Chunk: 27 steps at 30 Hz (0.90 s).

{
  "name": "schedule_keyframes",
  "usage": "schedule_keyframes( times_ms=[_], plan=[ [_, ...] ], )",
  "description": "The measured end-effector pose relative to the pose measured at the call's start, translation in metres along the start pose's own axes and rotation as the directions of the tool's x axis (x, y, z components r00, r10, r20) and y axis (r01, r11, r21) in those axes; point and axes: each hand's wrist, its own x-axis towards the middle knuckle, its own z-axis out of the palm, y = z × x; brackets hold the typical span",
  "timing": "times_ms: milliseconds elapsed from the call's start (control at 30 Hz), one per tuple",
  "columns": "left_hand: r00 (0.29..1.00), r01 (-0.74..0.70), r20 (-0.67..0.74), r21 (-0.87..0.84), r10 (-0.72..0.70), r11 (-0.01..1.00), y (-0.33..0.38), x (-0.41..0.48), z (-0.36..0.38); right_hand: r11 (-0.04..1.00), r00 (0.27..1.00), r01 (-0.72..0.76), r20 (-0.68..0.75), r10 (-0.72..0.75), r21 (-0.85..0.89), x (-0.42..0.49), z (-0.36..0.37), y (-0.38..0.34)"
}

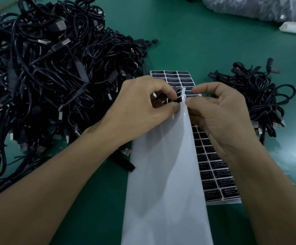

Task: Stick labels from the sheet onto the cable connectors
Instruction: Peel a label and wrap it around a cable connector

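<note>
Your left hand (pixel 140 106) and right hand (pixel 226 117) are both bare, uncovered from the fingertips back past the knuckles and wrists. Behind the fingers, your left forearm (pixel 55 183) and right forearm (pixel 271 191) are bare as well, all the way to the lower edge of the view. Knuckle creases show plainly across the back of your left hand, just behind the fingers. Your nails (pixel 174 109), at the very tips of thumb and fingers, look trimmed short, though the blur there makes that hard to confirm.
</note>
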Motion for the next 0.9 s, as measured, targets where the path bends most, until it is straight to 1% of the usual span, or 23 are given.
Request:
schedule_keyframes(
  times_ms=[133,267,533,700,800,900],
  plan=[
    [1.0,-0.014,0.003,0.018,0.014,1.0,0.0,0.0002,-0.0001,1.0,1.0,0.022,0.02,-0.022,-0.012,-0.0009,0.0001,0.0005],
    [1.0,-0.015,0.0,-0.005,0.015,1.0,0.001,-0.0001,0.0,0.998,0.998,0.056,0.032,-0.055,-0.032,-0.0026,0.0008,-0.0008],
    [1.0,0.014,0.015,-0.055,-0.014,0.998,0.0014,0.0004,-0.0018,0.965,0.989,0.146,0.039,-0.141,-0.219,-0.0043,0.0026,0.0008],
    [0.999,0.041,-0.031,-0.071,-0.043,0.997,0.0008,0.0004,-0.0006,0.908,0.968,0.252,0.081,-0.239,-0.334,-0.0053,0.0058,0.0026],
    [0.998,0.05,-0.04,-0.059,-0.053,0.997,0.0023,0.0005,0.0007,0.884,0.952,0.302,0.071,-0.297,-0.357,-0.0054,0.0059,0.004],
    [0.997,0.066,-0.031,-0.05,-0.068,0.997,0.0024,0.001,0.0012,0.874,0.947,0.31,0.038,-0.319,-0.375,-0.0061,0.0057,0.0031]
  ],
)
